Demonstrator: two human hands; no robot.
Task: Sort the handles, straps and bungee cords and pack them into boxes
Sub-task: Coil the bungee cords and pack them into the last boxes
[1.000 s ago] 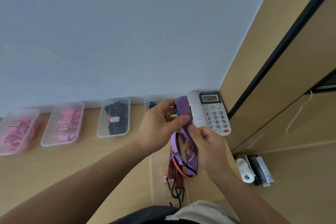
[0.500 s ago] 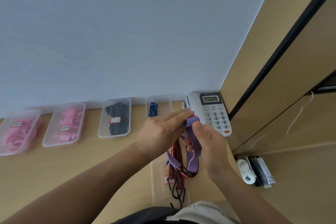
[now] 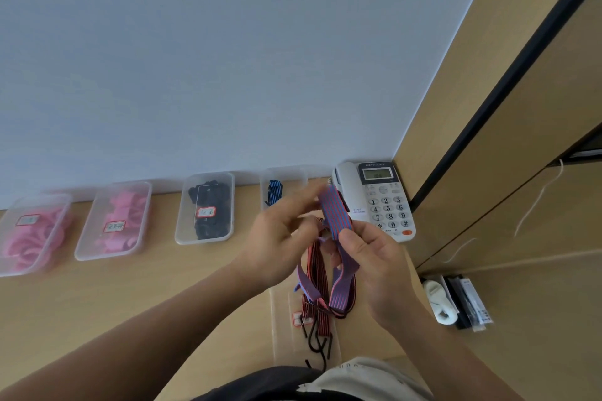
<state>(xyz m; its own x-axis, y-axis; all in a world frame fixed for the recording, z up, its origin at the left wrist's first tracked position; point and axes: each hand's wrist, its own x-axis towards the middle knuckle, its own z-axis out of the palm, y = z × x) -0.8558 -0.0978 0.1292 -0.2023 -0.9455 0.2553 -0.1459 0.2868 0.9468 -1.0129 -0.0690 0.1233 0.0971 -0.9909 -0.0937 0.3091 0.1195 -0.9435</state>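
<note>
While the pale wooden desk (image 3: 136,296) is being sorted, above its near clear plastic box (image 3: 281,335) a flat purple-and-red striped strap (image 3: 335,215) is being folded, pinched by the right hand (image 3: 374,267); the hold of the blurred left hand (image 3: 277,241) cannot be told. A tighter fold, then boxing, seems called for.

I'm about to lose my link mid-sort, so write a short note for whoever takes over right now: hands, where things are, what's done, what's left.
Left hand: blurred at the top fold of the purple bungee cord; grip unclear.
Right hand: pinches the same cord lower down, thumb on top.
The cord is looped and held in the air above the near box, which holds red-black bungee cords.
Done: along the wall, the first pink box, second pink box and black box hold pieces. The fourth box holds a blue striped cord.
Left: box the purple cord. Which box, I cannot tell.
</note>
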